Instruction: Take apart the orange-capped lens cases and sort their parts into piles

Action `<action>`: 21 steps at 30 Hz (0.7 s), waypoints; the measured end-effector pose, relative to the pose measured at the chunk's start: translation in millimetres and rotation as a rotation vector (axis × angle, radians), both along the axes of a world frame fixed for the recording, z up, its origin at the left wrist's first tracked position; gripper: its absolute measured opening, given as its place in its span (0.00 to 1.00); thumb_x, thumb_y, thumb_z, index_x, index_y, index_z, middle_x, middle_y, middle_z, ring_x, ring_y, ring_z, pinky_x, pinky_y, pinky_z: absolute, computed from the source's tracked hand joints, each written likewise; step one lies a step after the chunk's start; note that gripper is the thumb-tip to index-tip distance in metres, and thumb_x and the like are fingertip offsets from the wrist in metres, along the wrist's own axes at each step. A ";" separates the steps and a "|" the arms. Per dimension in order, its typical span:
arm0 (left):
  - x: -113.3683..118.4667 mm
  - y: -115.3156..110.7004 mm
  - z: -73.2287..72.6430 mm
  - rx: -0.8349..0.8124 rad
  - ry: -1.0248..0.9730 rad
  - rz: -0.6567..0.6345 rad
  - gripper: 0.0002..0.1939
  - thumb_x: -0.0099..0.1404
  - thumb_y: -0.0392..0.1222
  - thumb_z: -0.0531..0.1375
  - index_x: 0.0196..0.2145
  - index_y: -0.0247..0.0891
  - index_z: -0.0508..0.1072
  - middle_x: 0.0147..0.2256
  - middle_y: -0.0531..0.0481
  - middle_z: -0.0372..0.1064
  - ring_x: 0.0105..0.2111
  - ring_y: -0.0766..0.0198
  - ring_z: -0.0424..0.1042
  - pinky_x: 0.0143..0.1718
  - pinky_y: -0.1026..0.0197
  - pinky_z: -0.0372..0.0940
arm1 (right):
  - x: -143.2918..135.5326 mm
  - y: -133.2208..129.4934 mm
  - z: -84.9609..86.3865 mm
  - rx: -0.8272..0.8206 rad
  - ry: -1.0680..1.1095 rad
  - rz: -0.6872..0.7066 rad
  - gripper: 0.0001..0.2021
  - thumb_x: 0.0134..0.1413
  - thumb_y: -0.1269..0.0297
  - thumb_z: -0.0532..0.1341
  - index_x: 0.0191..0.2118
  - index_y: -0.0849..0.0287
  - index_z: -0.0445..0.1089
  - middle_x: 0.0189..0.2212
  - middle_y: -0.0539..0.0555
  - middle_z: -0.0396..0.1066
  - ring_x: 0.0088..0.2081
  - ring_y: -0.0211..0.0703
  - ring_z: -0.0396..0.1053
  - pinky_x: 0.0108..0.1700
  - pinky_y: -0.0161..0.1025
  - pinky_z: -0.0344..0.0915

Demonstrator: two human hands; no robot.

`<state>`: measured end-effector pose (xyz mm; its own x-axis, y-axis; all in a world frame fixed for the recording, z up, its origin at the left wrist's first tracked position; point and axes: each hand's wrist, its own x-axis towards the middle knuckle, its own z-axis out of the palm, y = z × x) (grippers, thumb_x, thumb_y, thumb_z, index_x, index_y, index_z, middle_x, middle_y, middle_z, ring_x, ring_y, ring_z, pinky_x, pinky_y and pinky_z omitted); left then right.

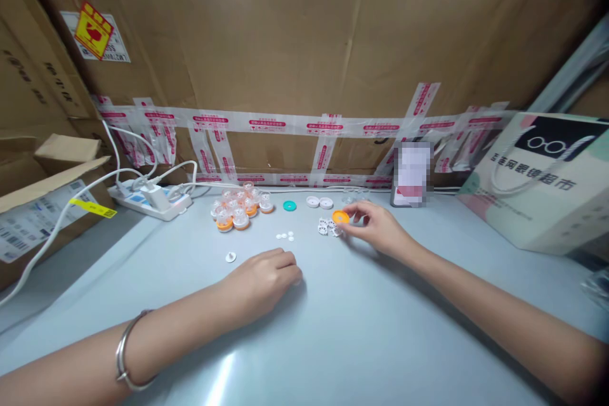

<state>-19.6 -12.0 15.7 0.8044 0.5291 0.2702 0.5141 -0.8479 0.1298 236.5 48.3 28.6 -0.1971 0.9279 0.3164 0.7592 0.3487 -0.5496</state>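
Observation:
My right hand point(375, 228) pinches an orange round disc point(340, 217) between thumb and fingers, just above a small cluster of white openwork parts point(326, 226). My left hand point(269, 282) rests low over the table with its fingers curled closed; whatever they may hold is hidden. Several tiny white discs point(284, 236) lie beyond the left hand. A white disc with a central peg point(231, 257) sits left of them. Farther back are a green disc point(290, 205) and two white discs point(326, 203). Clear domed pieces on orange and white bases point(241, 219) stand grouped at the left.
A white power strip point(169, 206) with plugs and cables lies back left, beside an open cardboard box point(52, 203). A large taped carton point(304, 44) walls off the back. A phone point(412, 174) leans there, and a paper bag point(537, 190) stands at right.

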 end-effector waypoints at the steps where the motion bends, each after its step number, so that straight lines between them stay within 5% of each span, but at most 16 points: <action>1: -4.1 -0.4 2.4 -0.007 0.005 0.010 0.13 0.64 0.29 0.46 0.34 0.34 0.70 0.30 0.47 0.66 0.32 0.64 0.66 0.31 0.65 0.63 | -4.0 5.8 1.3 0.010 -0.003 0.014 0.14 0.43 0.59 0.62 0.37 0.59 0.70 0.32 0.53 0.68 0.30 0.40 0.63 0.32 0.37 0.61; 6: -24.5 -1.0 17.5 -0.058 0.057 0.073 0.14 0.63 0.29 0.46 0.31 0.34 0.70 0.28 0.48 0.66 0.28 0.66 0.65 0.29 0.65 0.61 | -48.0 38.0 0.7 0.073 -0.072 0.140 0.16 0.45 0.59 0.61 0.41 0.59 0.71 0.33 0.53 0.64 0.34 0.39 0.63 0.39 0.36 0.60; 11: -41.8 3.9 26.6 -0.155 0.106 0.117 0.13 0.63 0.30 0.46 0.31 0.36 0.70 0.29 0.49 0.66 0.29 0.66 0.66 0.31 0.66 0.60 | -90.1 71.5 -11.2 0.069 -0.230 0.082 0.16 0.45 0.56 0.62 0.41 0.55 0.72 0.36 0.55 0.63 0.41 0.45 0.60 0.45 0.40 0.56; 21: -54.7 9.3 24.7 -0.201 0.109 0.100 0.12 0.63 0.31 0.47 0.32 0.36 0.70 0.29 0.49 0.66 0.29 0.66 0.66 0.31 0.65 0.58 | -99.3 84.1 -20.3 0.014 -0.298 0.024 0.17 0.44 0.53 0.60 0.39 0.56 0.74 0.38 0.58 0.65 0.43 0.52 0.58 0.46 0.46 0.54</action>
<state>-74.3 -2.8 40.4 0.7639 0.6419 0.0664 0.6143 -0.7548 0.2300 137.2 132.4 8.3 -0.3052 0.9179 0.2535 0.8779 0.3743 -0.2986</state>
